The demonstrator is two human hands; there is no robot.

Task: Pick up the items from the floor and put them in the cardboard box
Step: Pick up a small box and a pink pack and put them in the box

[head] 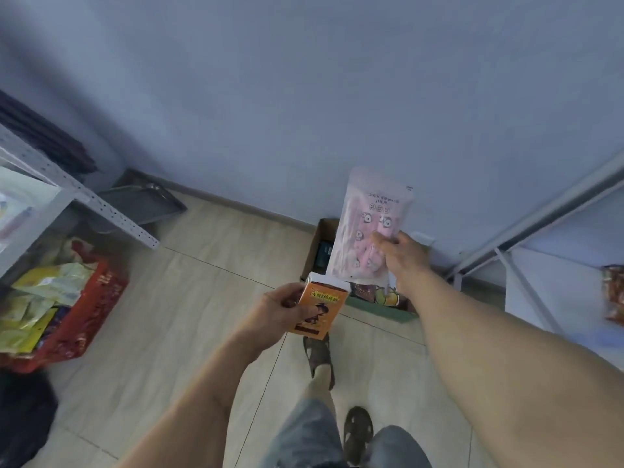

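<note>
One red basket (87, 319) of packets sits far left. The left hand (273, 312) grips one orange carton (320, 309); the right hand (401, 255) pinches one pale pouch (368, 224), both held above the one cardboard box (324, 231) by the wall.

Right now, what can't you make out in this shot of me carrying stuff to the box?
All in the head view:
- Cardboard box: most of its inside is hidden behind the pink pouch in the right hand and the orange carton in the left hand.
- Pouch print: too small and blurred to read.
- Red crate of packets: blurred, labels unreadable.
- Packet on the right shelf: cut off by the frame edge.
</note>
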